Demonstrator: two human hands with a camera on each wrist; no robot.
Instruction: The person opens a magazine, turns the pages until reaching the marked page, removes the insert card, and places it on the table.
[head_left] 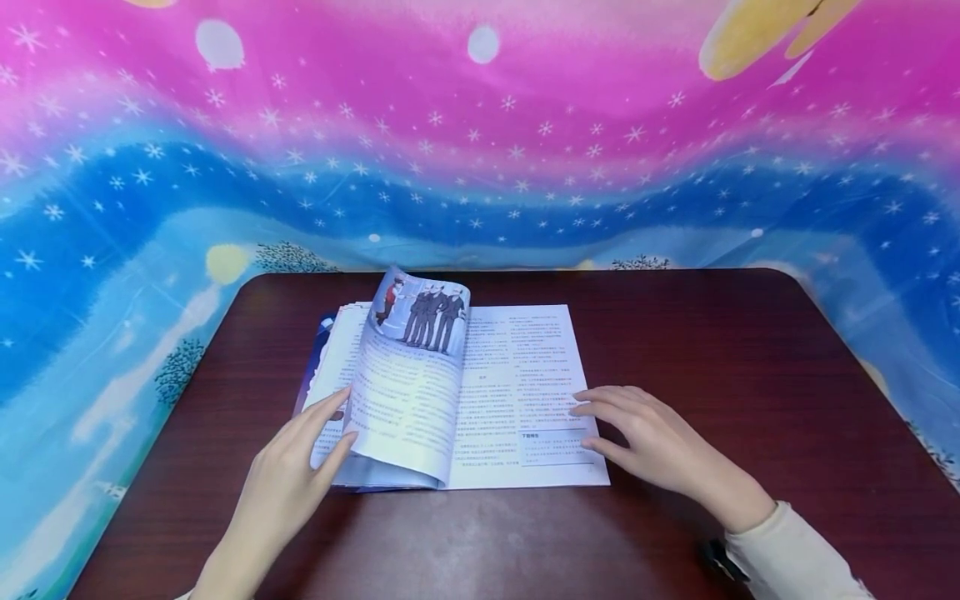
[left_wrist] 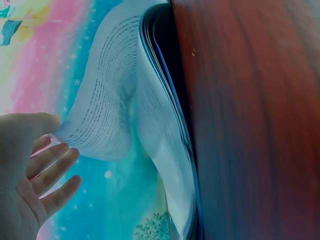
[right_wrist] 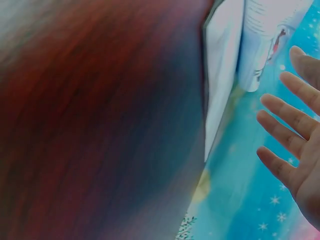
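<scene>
Magazine (head_left: 551, 358): lies open in the centre of the frame, its right-hand page flat and printed in columns, with a boxed notice near the lower right corner.
Lifted leaf (head_left: 405, 408): rises in a curve from the middle of the spread over the left-hand pages, an illustration (head_left: 431, 321) at its top – one figure in red facing three in dark suits.
Left hand (head_left: 288, 467): at lower left, its grip pinching the edge of the leaf between thumb and forefinger, the other fingers loose.
Right hand (head_left: 660, 437): at the right edge of the flat page, its grip released, fingers extended – whether the fingertips touch the paper is hard to tell.
Sleeve (head_left: 787, 554): pale, lower right.
Surface (head_left: 750, 358): dark reddish wood, under the magazine.
Backdrop cloth (head_left: 465, 150): pink and blue with snowflakes, across the upper frame.
</scene>
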